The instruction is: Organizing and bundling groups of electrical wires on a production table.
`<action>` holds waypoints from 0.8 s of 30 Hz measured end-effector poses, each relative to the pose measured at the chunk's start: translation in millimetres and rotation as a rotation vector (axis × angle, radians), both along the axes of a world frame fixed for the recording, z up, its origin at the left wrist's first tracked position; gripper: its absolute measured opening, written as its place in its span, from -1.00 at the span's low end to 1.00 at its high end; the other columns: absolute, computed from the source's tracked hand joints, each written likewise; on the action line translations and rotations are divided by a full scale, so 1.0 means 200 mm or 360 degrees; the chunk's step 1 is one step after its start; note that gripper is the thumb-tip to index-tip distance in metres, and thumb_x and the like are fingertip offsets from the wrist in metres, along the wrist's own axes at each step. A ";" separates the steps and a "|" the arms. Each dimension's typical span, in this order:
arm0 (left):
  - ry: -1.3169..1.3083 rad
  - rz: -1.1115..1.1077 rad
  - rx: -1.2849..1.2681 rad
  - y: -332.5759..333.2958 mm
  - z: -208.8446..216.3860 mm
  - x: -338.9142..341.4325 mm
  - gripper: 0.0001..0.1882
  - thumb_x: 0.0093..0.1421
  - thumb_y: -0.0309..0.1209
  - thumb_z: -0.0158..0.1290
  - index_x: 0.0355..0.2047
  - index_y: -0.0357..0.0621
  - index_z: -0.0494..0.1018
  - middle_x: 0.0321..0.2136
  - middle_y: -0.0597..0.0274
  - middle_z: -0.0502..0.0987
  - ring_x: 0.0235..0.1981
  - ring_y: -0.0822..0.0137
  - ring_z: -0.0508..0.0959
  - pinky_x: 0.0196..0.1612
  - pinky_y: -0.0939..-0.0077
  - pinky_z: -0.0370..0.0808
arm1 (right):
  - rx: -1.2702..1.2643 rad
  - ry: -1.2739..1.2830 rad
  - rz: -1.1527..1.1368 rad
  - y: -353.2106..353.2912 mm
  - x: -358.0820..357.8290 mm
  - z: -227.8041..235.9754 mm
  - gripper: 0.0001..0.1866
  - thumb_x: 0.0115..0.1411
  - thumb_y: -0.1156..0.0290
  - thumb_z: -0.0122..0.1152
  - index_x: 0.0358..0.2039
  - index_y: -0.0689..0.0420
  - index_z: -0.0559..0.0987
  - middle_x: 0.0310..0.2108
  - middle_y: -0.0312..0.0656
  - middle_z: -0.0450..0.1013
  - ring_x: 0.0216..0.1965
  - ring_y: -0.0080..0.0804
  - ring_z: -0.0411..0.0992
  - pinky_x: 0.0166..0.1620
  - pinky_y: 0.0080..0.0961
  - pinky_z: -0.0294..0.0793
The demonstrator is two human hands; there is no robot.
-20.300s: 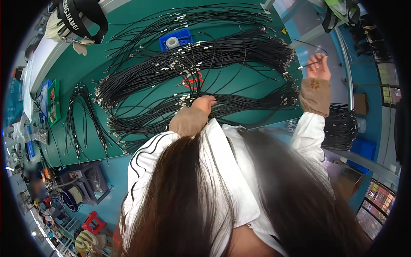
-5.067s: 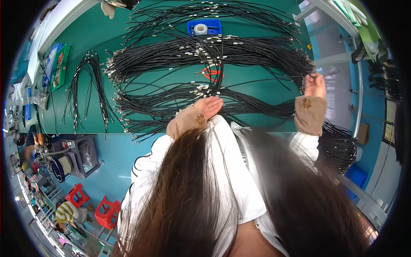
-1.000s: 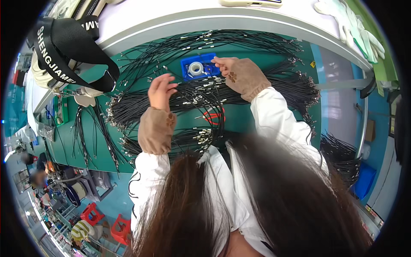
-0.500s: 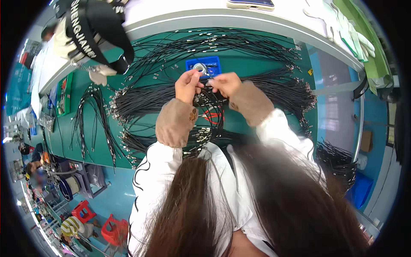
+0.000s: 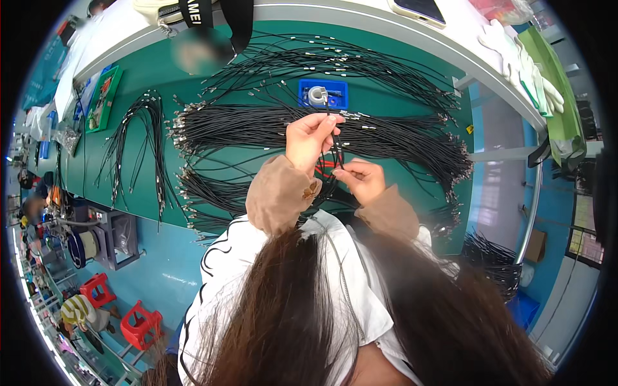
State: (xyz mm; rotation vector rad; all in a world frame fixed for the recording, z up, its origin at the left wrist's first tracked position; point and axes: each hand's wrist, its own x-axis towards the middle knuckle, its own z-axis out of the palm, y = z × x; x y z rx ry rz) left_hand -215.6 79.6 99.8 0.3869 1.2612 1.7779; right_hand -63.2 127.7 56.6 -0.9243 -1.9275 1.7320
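My left hand (image 5: 310,140) pinches a black cable (image 5: 327,110) between thumb and fingers, above the bundles at the middle of the table. Below it and to its right, my right hand (image 5: 362,181) is closed, thumb against forefinger, on the same group of hanging black cables. A red-handled tool (image 5: 326,168) shows between the hands, partly covered by the cables. Just beyond my left hand, a blue tray (image 5: 343,105) holds a white ring-shaped roll (image 5: 317,96) and small parts that I cannot make out.
Long bundles of black cables (image 5: 232,128) with silver ends cover the green table (image 5: 129,186). A smaller bunch (image 5: 138,122) lies at left, near a green tray (image 5: 105,96). A white shelf (image 5: 360,14) crosses the far side, carrying a phone (image 5: 418,9) and gloves (image 5: 524,71).
My right hand has moved down toward my body, away from the left hand. The left hand stays raised with the cable. The whole view has shifted a little.
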 end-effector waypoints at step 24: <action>0.0078 0.0001 0.0130 0.01 -0.03 0.02 -0.77 0.18 -0.42 0.00 -0.18 -0.24 0.48 -0.47 0.32 0.50 -0.61 0.61 0.39 -0.58 0.75 0.34 | -0.0034 0.0058 -0.0002 0.03 0.03 0.02 -0.89 0.06 0.51 0.20 -0.53 0.30 0.56 -0.56 -0.31 0.36 -0.65 -0.64 0.28 -0.61 -0.69 0.26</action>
